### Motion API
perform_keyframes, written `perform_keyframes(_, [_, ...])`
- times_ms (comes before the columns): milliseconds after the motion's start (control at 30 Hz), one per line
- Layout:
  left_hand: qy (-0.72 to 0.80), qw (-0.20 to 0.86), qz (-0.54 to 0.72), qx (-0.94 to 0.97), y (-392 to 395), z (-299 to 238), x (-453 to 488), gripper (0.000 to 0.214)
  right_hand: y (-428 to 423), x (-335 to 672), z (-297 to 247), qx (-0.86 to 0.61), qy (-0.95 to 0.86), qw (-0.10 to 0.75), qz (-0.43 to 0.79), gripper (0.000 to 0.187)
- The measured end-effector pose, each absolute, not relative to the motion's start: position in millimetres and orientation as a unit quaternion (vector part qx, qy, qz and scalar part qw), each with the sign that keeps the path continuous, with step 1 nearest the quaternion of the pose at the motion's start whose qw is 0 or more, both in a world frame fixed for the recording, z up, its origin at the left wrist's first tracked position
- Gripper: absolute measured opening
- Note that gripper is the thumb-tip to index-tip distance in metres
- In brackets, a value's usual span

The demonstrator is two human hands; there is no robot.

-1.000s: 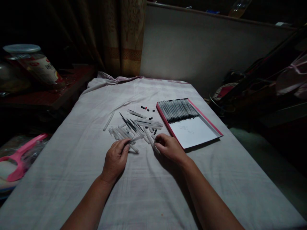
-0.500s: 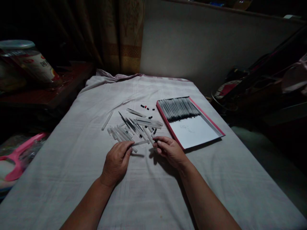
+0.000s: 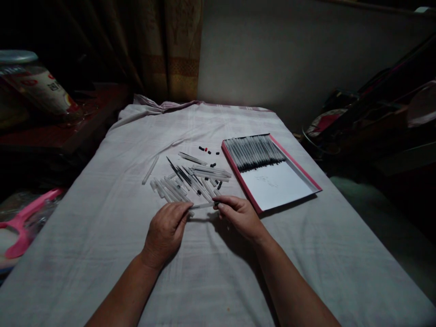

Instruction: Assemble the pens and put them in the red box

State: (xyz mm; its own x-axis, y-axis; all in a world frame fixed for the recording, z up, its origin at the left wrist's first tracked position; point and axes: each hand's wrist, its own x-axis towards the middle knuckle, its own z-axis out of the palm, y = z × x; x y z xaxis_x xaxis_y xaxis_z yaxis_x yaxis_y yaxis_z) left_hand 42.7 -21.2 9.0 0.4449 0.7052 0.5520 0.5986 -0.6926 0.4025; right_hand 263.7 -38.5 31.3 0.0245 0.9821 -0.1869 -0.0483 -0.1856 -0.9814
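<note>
My left hand [image 3: 168, 229] pinches one end of a translucent pen barrel [image 3: 203, 205], held level just above the cloth. At the barrel's other end my right hand [image 3: 240, 215] has thumb and forefinger closed on a small black pen plug [image 3: 215, 203], which meets the barrel's tip. Beyond my hands lies a loose pile of clear pen tubes [image 3: 173, 188] and dark ink refills [image 3: 180, 172]. Several small black plugs [image 3: 213, 165] and a red plug [image 3: 205, 149] are scattered around the pile.
Right of the pile, a shallow pink-edged box [image 3: 279, 186] holds a row of black-ended pens [image 3: 254, 152]. White checked cloth [image 3: 204, 281] covers the table. A lidded jar [image 3: 41, 88] stands on a wooden surface at left, above a pink plastic handle [image 3: 25, 227]. A curtain [image 3: 184, 54] hangs behind.
My right hand has moved slightly left, bringing the black plug from just apart to the barrel's end. The barrel has turned more level; my left hand keeps its pinch.
</note>
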Motion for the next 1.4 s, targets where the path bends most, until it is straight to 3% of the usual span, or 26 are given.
perform_keyframes(167, [0.389,0.075,0.352,0.848,-21,9,43,0.025,-40,265,28,-0.538,-0.601,0.463,0.368,0.021])
perform_keyframes(467, [0.382,0.075,0.350,0.852,-21,8,42,0.026,-41,268,25,-0.546,-0.726,0.354,0.223,0.026])
perform_keyframes(567, [0.380,0.085,0.352,0.851,-22,8,44,0.025,-42,268,24,-0.553,-0.729,0.336,0.224,0.035])
perform_keyframes(667, [0.384,0.092,0.361,0.845,-22,8,45,0.024,-44,269,25,-0.557,-0.707,0.355,0.254,0.021])
perform_keyframes(833, [0.385,0.099,0.363,0.843,-22,9,45,0.023,-45,267,29,-0.549,-0.695,0.382,0.262,0.014])
perform_keyframes(967, [0.376,0.104,0.364,0.846,-22,10,45,0.022,-45,268,30,-0.560,-0.697,0.362,0.265,0.024])
perform_keyframes(1067, [0.382,0.108,0.362,0.844,-22,9,45,0.021,-46,270,31,-0.558,-0.687,0.366,0.286,0.015])
perform_keyframes(1400, [0.388,0.120,0.357,0.841,-22,9,45,0.021,-47,275,30,-0.562,-0.682,0.361,0.298,0.014])
